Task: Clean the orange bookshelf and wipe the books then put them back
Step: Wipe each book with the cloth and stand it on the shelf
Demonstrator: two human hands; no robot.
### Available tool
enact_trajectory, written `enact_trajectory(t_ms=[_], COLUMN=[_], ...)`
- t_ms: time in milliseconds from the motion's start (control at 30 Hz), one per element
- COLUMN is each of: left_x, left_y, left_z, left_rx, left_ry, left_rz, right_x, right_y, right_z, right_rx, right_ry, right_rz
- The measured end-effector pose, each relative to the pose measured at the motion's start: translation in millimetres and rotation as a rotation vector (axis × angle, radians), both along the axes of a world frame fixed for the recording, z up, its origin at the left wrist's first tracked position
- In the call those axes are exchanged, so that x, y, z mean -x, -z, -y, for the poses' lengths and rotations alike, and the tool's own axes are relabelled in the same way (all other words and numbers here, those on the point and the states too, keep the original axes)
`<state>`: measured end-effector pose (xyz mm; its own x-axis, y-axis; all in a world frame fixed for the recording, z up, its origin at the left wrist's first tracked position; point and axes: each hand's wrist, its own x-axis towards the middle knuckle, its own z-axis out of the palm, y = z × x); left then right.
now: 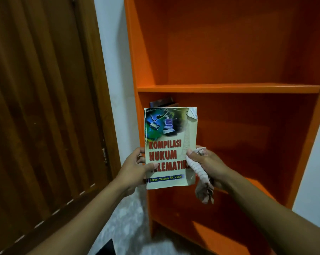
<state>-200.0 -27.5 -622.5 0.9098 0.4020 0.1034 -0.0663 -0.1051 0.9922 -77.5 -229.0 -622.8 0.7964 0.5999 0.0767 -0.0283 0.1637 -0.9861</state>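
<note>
Book [170, 148], 1 paperback, upright before orange bookshelf [229, 88]: your left hand [135, 168] grips its edge, right hand [208, 164] pinches cloth [199, 172] against cover; wipe downward, steadying firmly.

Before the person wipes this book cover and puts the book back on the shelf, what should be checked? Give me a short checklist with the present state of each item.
1. Book held firmly: ok, the left hand grips its left edge and the right thumb presses its right edge.
2. Cloth ready: ok, the right hand holds it beside the cover.
3. Cover flat: not ok, the top right corner is curled.
4. Room on the middle shelf: ok, only a dark book stands at the left.
5. Shelf free of dust: cannot tell.
</note>
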Motion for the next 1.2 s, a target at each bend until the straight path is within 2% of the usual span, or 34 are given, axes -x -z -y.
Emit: enact_trajectory(t_ms=[133, 267, 367, 467, 667, 800, 900, 967, 1200], left_x=[-56, -121, -169, -205, -233, -230, -223, -222, -239], left_y=[9, 23, 35, 48, 50, 53, 61, 67, 61], left_z=[10, 21, 26, 27, 27, 25, 19, 15, 23], left_rx=[-0.066, -0.075, -0.114, -0.138, -0.093, -0.128, -0.286, -0.364, -0.263], left_ry=[-0.088, -0.183, -0.312, -0.474, -0.69, -0.695, -0.636, -0.623, -0.668], left_rz=[0.091, 0.162, 0.16, 0.124, -0.004, -0.108, -0.218, -0.224, -0.255], right_x=[-40, -69, -75, -80, -89, -91, -88, -86, -86], right_y=[-15, -14, -11, -8, -8, -3, 2, 5, 7], right_z=[1, 4, 7, 8, 10, 9, 9, 8, 4], right_rx=[0.228, 0.27, 0.282, 0.282, 0.303, 0.284, 0.227, 0.226, 0.199], right_ry=[0.265, 0.304, 0.339, 0.333, 0.336, 0.311, 0.279, 0.287, 0.261], right_rz=[0.192, 0.228, 0.21, 0.113, 0.056, 0.05, 0.02, 0.017, -0.035])
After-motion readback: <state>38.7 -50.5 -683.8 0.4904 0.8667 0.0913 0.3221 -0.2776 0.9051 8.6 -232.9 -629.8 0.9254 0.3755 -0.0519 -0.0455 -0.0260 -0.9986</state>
